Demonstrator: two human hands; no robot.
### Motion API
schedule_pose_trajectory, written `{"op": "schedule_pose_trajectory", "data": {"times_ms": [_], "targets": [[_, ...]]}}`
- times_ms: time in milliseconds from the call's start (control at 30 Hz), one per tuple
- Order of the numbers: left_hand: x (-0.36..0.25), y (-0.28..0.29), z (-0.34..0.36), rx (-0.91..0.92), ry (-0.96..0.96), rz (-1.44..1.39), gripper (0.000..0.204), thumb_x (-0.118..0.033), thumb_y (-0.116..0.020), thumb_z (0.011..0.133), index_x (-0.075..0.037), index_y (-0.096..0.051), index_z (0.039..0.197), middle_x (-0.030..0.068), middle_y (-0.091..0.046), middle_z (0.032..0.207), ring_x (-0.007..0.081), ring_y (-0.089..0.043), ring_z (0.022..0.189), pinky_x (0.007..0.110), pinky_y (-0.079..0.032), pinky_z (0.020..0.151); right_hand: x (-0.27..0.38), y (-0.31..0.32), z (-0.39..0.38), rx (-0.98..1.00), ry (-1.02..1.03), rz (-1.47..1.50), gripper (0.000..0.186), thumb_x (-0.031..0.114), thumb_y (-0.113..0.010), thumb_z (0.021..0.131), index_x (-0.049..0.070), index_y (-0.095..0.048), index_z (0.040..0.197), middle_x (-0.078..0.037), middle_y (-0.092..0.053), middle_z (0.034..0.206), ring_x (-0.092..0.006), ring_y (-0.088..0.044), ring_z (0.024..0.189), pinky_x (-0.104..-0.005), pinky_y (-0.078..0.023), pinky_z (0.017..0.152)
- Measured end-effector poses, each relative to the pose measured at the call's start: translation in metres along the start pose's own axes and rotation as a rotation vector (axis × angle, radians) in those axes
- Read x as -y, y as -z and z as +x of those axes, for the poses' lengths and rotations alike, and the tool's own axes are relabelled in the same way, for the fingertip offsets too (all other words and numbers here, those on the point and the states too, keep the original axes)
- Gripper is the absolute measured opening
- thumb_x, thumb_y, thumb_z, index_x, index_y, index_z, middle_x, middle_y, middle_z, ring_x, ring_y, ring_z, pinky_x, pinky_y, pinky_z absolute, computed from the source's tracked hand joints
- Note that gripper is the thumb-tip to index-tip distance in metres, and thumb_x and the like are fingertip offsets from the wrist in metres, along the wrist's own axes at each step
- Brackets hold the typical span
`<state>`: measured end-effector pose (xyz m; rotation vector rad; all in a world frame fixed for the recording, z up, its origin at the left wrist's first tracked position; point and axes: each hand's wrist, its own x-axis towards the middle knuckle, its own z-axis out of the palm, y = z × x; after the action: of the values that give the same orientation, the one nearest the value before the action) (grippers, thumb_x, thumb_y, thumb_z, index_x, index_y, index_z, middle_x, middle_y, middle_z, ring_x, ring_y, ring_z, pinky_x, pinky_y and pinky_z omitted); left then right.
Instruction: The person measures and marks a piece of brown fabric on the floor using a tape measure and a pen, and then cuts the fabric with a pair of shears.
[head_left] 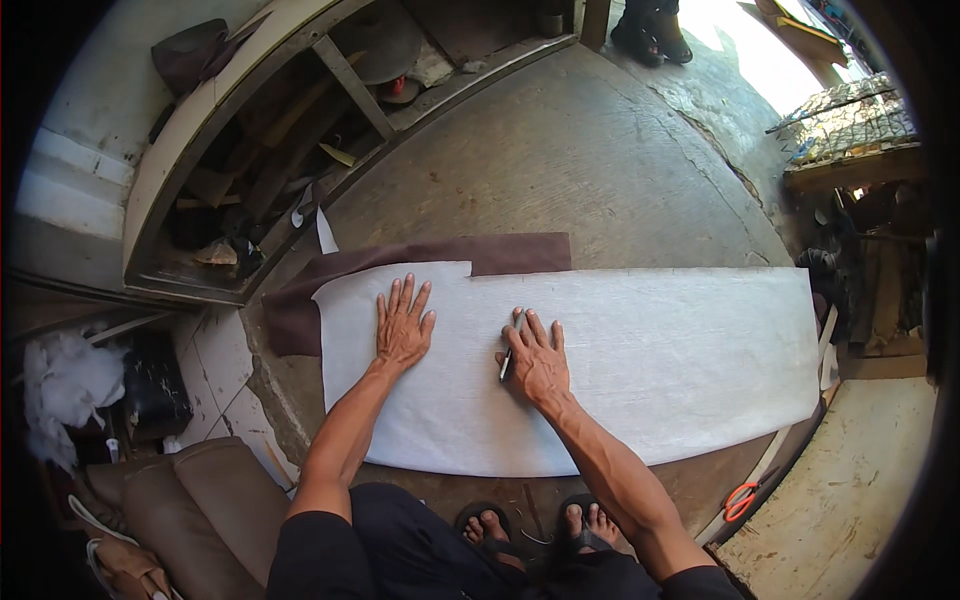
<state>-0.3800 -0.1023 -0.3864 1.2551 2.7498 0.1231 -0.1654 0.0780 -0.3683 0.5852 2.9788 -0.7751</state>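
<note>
A large white sheet of material (680, 360) lies across the floor in front of my feet. Under its far left side shows a dark brown piece of material (520, 252), its back edge sticking out. My left hand (402, 325) presses flat on the white sheet, fingers spread and holding nothing. Near the sheet's middle rests my right hand (538, 358), with a slim dark-and-silver pen (506, 366) between thumb and fingers. The pen's exact kind is partly hidden by the fingers.
An open wooden cabinet frame (355, 85) stands at the far left. Brown cushions (215, 510) and white stuffing (72, 385) lie at left. Orange-handled scissors (740, 500) lie near right, beside a worn pale board (850, 490). Another person's shoes (650, 38) show at the back.
</note>
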Motion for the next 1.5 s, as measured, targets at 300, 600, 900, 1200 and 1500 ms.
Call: {"op": "schedule_pose_trajectory", "data": {"times_ms": [300, 600, 900, 1200, 1500], "targets": [[0.001, -0.001, -0.008, 0.018, 0.001, 0.047, 0.062, -0.026, -0.045, 0.101, -0.016, -0.026, 0.159, 0.0148, -0.018, 0.166, 0.0356, -0.013, 0.153, 0.058, -0.008, 0.121, -0.042, 0.035, -0.106, 0.063, -0.043, 0.038, 0.04, 0.015, -0.064, 0.088, 0.008, -0.051, 0.125, -0.023, -0.042, 0.149, -0.0313, -0.057, 0.109, -0.0414, -0.046, 0.087], [0.017, 0.005, -0.068, 0.168, -0.069, 0.103, 0.064, -0.025, -0.045, 0.098, -0.015, -0.026, 0.159, 0.0147, -0.012, 0.167, 0.0374, -0.008, 0.154, 0.058, -0.005, 0.122, -0.119, 0.081, -0.37, -0.406, -0.875, 0.056, 0.026, 0.014, -0.067, 0.087, 0.003, -0.058, 0.109, -0.021, -0.063, 0.096, -0.0384, -0.059, 0.09, -0.0476, -0.047, 0.081], [-0.021, 0.066, -0.037, 0.267, -0.017, 0.247, 0.056, -0.02, -0.048, 0.099, -0.008, -0.038, 0.152, 0.0195, -0.022, 0.163, 0.0386, -0.019, 0.151, 0.056, -0.019, 0.12, -0.161, 0.081, -0.447, -0.573, -0.986, 0.0, 0.039, 0.013, -0.068, 0.087, 0.003, -0.053, 0.121, -0.021, -0.061, 0.11, -0.0403, -0.056, 0.102, -0.049, -0.045, 0.09], [-0.132, 0.062, -0.112, 0.464, -0.576, 0.041, 0.056, -0.02, -0.061, 0.092, -0.009, -0.048, 0.145, 0.0246, -0.031, 0.157, 0.0448, -0.027, 0.146, 0.057, -0.025, 0.117, -0.154, 0.126, -0.369, -0.37, -0.848, 0.049, 0.046, 0.023, -0.071, 0.086, 0.006, -0.052, 0.124, -0.019, -0.058, 0.113, -0.0389, -0.055, 0.112, -0.0505, -0.044, 0.094], [-0.273, 0.126, -0.079, 0.793, -0.564, -0.31, 0.036, -0.024, -0.061, 0.096, -0.003, -0.062, 0.126, 0.0197, -0.064, 0.121, 0.0352, -0.066, 0.106, 0.043, -0.052, 0.093, -0.124, 0.084, -0.412, -0.356, -0.855, 0.336, 0.059, 0.025, -0.084, 0.073, 0.005, -0.052, 0.118, -0.017, -0.056, 0.108, -0.0359, -0.057, 0.106, -0.0447, -0.05, 0.086]]}}
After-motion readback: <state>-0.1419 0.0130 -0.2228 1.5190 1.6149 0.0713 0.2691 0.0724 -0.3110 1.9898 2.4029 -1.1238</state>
